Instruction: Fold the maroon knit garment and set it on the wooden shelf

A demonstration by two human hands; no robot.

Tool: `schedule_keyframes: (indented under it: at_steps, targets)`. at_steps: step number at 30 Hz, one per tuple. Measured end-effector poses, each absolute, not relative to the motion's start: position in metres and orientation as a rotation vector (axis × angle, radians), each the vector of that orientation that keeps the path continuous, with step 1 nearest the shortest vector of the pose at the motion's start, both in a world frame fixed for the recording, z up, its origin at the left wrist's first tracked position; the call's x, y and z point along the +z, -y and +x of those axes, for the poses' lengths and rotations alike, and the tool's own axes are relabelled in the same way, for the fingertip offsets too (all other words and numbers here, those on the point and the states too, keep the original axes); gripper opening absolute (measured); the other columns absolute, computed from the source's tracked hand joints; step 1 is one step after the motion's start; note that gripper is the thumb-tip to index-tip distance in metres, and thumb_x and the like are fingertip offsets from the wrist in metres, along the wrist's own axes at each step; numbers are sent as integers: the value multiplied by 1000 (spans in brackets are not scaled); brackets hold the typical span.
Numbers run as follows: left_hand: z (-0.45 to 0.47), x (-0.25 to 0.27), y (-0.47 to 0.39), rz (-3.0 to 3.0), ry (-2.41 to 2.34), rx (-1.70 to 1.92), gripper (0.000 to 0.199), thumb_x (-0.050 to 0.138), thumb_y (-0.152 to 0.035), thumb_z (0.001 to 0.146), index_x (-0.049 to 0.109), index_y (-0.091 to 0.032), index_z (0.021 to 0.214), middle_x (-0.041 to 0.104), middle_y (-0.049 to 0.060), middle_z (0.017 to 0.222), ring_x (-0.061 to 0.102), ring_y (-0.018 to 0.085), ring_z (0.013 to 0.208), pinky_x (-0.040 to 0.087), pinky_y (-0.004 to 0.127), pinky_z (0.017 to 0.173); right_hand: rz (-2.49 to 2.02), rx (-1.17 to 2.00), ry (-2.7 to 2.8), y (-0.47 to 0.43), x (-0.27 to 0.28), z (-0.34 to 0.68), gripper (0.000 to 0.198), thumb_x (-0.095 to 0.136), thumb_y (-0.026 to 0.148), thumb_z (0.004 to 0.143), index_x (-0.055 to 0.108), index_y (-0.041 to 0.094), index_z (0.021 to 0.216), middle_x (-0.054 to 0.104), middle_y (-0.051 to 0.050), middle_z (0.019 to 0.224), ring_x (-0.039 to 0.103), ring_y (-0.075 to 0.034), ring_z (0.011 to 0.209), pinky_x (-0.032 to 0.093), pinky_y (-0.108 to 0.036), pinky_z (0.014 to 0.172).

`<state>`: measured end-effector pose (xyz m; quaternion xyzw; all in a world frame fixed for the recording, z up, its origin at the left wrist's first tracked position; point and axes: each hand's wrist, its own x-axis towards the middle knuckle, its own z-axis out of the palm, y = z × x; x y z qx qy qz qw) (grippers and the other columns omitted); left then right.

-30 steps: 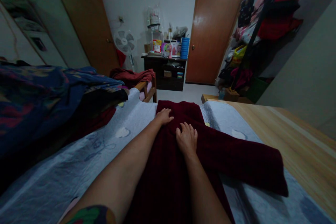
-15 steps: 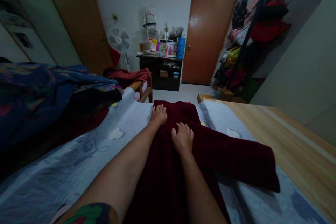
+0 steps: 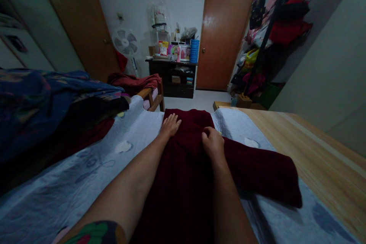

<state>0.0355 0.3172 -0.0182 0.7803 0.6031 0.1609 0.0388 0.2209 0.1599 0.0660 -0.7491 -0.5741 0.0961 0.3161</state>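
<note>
A maroon long-sleeved garment (image 3: 183, 175) lies spread on the bed, with one sleeve (image 3: 263, 171) stretched out to the right. My left hand (image 3: 170, 124) rests flat on the cloth near its far left edge, fingers extended. At the base of the sleeve, my right hand (image 3: 214, 143) has its fingers curled in and gripping the cloth at the garment's right side. Its fingertips are partly hidden behind the hand. Small creases run across the cloth between the two hands.
Under the garment is a light blue bed sheet (image 3: 114, 164). Blue patterned cloth (image 3: 51, 99) and dark clothes are heaped at left. A wooden board (image 3: 314, 145) borders the right side. Beyond stand a fan (image 3: 126, 42), a black cabinet (image 3: 168, 87) and a door (image 3: 225, 34).
My right hand has shifted right, from lying on the middle of the garment to the sleeve's base, and its fingers have closed. My left hand stays almost in place, fingers straighter.
</note>
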Motion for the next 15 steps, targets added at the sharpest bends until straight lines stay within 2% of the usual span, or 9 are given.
schedule_keyframes:
  at_steps: [5,9,12,15]
  targets:
    - [35,-18,-316,2394,-1847,518,59,20,-48,97,34,-16,146,27,9,155,20,22,144,19,39,116,-2173,112,1304,-157,60,256,45,39,16,83,60,13,123,62,-14,122,47,-29,124,28,-44,106]
    - [35,-16,-312,2390,-1844,548,58,20,-45,98,36,-15,144,29,9,155,21,21,144,19,39,116,-2333,89,1321,-154,46,257,46,42,22,86,56,13,129,61,-15,125,35,-35,133,16,-55,109]
    - [34,-15,-310,2382,-1843,576,55,20,-42,98,38,-17,143,31,8,154,23,20,143,19,38,116,-2416,64,1395,-153,46,258,37,49,33,85,66,16,114,67,-15,112,50,-36,119,16,-59,106]
    - [33,-16,-312,2365,-1844,599,52,19,-39,99,39,-18,142,32,6,153,24,18,143,20,37,116,-2391,122,1511,-150,58,264,27,53,36,83,72,19,93,71,-11,96,61,-29,98,29,-51,100]
